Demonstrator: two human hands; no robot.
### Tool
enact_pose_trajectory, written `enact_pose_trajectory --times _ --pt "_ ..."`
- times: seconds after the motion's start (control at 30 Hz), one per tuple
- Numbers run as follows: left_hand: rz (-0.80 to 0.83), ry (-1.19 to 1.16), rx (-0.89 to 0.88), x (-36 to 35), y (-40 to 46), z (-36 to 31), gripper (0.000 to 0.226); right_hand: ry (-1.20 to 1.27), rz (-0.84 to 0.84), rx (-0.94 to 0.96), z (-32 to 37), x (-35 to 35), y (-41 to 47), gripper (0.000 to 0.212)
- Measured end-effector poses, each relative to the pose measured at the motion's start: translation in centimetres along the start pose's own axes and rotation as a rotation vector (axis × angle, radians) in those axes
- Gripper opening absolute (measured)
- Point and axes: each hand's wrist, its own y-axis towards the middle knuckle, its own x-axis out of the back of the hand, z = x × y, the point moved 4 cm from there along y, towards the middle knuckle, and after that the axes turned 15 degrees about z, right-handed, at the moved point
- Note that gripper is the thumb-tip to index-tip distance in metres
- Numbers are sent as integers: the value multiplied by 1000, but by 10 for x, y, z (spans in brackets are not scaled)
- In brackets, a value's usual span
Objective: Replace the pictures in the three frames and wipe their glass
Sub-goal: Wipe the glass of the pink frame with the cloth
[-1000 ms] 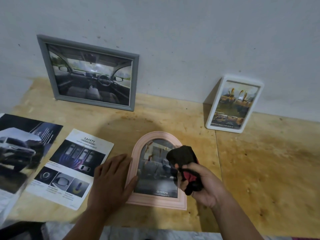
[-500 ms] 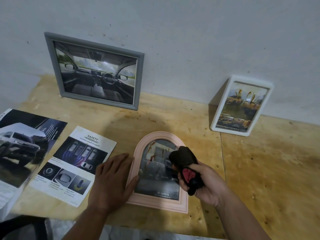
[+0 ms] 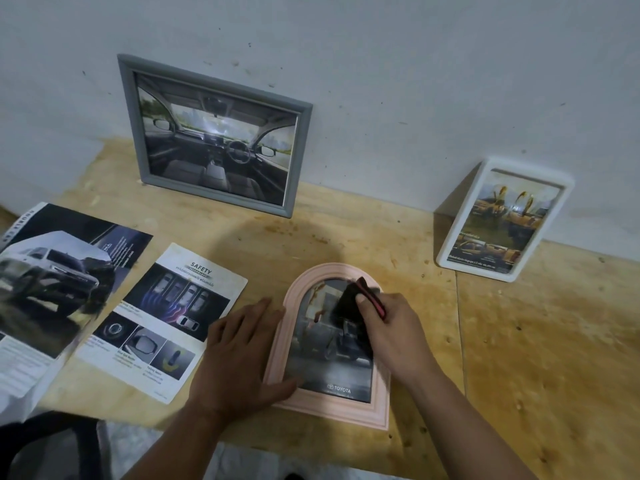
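Head view, only one you've got. Pink arched frame (image 3: 327, 344) lies flat near the bench's (image 3: 519, 358) front edge, about mid-width. Your left hand (image 3: 242, 355) rests on its left rail, fingers straight and spread, thumb on the bottom-left corner, gripping nothing, just pinning. Your right hand (image 3: 391, 334) has fingers curled round a dark cloth (image 3: 349, 303) with a red edge, pressed to the upper part of the glass.

Grey frame (image 3: 216, 133) leans on the wall at the back edge, left of centre. White frame (image 3: 504, 220) leans at the back edge toward the right. Both well apart from your hands.

Two printed sheets on the left: safety leaflet (image 3: 162, 320) just beside your left hand, car brochure (image 3: 52, 282) at the left edge.

Risks, my read:
- Frame sits close to the front edge; hard strokes toward you could slide it off if the left hand lifts.
- Bunched cloth covers a small patch, so the arch top and corners could get missed.
- Left thumb near the glass edge may leave prints.
- A wide stroke leftward could shove the leaflet.
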Motion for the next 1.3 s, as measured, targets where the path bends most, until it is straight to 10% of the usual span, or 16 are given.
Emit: enact_pose_trajectory --times 0.47,0.73,1.3 --pt "-8 41 -70 -3 2 -1 103 -606 -191 199 0 -37 28 41" --pt "156 111 -97 -8 1 -3 139 -858 -182 210 0 -50 23 42" --pt "176 124 -73 -4 -4 -7 145 -990 -17 435 1 -75 -27 38"
